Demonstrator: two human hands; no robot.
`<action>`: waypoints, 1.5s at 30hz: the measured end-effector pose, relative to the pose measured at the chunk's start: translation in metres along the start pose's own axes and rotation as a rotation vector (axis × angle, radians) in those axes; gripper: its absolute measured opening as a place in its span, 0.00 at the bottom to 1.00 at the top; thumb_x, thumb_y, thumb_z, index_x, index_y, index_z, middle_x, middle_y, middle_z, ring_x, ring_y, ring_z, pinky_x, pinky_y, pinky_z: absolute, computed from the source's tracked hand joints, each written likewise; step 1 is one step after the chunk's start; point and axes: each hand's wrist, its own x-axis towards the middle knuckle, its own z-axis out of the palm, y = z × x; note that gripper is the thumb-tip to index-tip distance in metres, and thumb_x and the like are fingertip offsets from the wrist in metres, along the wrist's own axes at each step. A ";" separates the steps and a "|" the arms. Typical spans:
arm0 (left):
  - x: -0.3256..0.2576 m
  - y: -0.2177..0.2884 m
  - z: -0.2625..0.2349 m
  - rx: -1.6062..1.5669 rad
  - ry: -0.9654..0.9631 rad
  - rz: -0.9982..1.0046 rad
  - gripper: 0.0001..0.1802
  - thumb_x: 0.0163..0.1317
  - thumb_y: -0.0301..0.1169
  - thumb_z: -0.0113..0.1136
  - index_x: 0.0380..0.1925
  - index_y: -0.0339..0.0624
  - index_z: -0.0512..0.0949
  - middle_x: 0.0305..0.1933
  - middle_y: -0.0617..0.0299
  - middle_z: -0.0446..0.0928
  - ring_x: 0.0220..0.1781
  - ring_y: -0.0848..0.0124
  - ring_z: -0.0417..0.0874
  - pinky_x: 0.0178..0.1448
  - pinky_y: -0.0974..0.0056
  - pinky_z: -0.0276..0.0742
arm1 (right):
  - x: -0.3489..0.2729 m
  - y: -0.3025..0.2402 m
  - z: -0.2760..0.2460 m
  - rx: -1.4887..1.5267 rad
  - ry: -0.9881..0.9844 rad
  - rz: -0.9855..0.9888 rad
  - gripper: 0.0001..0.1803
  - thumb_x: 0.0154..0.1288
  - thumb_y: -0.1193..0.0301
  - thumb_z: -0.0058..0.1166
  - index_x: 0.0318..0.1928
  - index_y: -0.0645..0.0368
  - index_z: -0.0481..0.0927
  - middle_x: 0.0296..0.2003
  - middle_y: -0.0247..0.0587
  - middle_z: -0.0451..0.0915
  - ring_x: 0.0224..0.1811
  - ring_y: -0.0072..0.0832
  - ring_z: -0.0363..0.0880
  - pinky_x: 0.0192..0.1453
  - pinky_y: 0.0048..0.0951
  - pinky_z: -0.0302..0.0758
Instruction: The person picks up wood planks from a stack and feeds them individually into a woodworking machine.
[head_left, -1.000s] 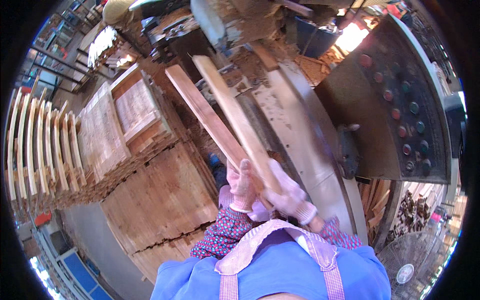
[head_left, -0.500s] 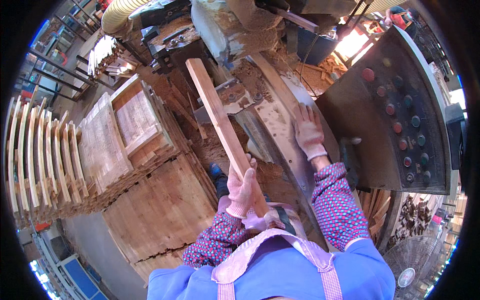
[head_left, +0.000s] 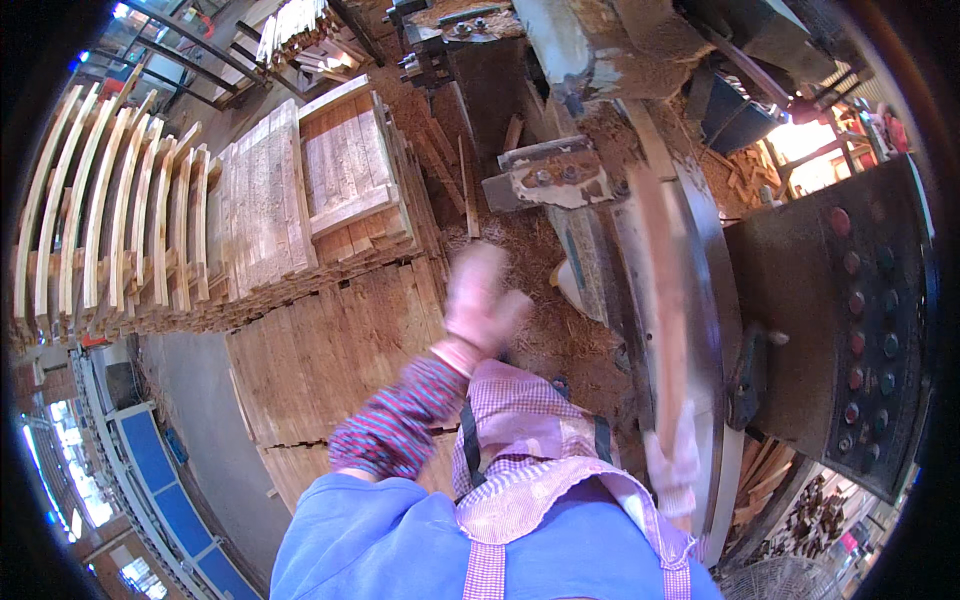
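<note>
A wooden strip (head_left: 665, 310), blurred, lies lengthwise along the metal machine bed (head_left: 622, 290). My gloved right hand (head_left: 676, 462) grips its near end, beside my apron. Another length of wood (head_left: 645, 135) runs ahead of it under the machine head (head_left: 610, 50). My gloved left hand (head_left: 478, 300) holds nothing; it is raised over the gap between the machine and the stacked wood, thumb apart from the fingers, smeared by motion. A metal bracket (head_left: 560, 178) stands beside the bed, ahead of my left hand.
Stacked boards (head_left: 265, 200) fill the left, with curved slats (head_left: 110, 210) beyond them. A dark control panel (head_left: 860, 330) with red and green buttons stands at the right. Sawdust (head_left: 530, 270) covers the floor by the machine. A fan (head_left: 785, 578) is at the lower right.
The wooden strip has passed from my left hand to the machine bed, under my right hand. My right hand has drawn back toward me; my left has let go and moved forward. The view has swung left.
</note>
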 end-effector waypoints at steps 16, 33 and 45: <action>0.107 -0.337 -0.181 1.089 -0.176 -1.033 0.41 0.50 0.37 0.65 0.64 0.37 0.61 0.69 0.46 0.62 0.72 0.47 0.61 0.74 0.52 0.59 | 0.315 0.021 0.043 -0.437 0.235 -0.335 0.27 0.71 0.67 0.47 0.69 0.56 0.68 0.69 0.52 0.65 0.71 0.52 0.63 0.76 0.47 0.58; -0.029 0.166 0.054 -1.536 0.070 -0.710 0.32 0.68 0.34 0.60 0.70 0.42 0.61 0.62 0.55 0.73 0.61 0.63 0.77 0.65 0.57 0.75 | 0.031 -0.063 0.017 0.361 -0.092 -0.181 0.45 0.60 0.65 0.60 0.73 0.68 0.55 0.68 0.66 0.63 0.67 0.52 0.70 0.70 0.40 0.69; -0.033 0.146 0.058 -1.485 -0.035 -0.782 0.29 0.71 0.33 0.55 0.69 0.41 0.60 0.60 0.54 0.73 0.58 0.63 0.79 0.65 0.55 0.76 | 0.180 0.040 0.029 -0.418 0.302 -0.281 0.24 0.67 0.62 0.49 0.59 0.62 0.74 0.64 0.54 0.71 0.67 0.53 0.66 0.69 0.49 0.66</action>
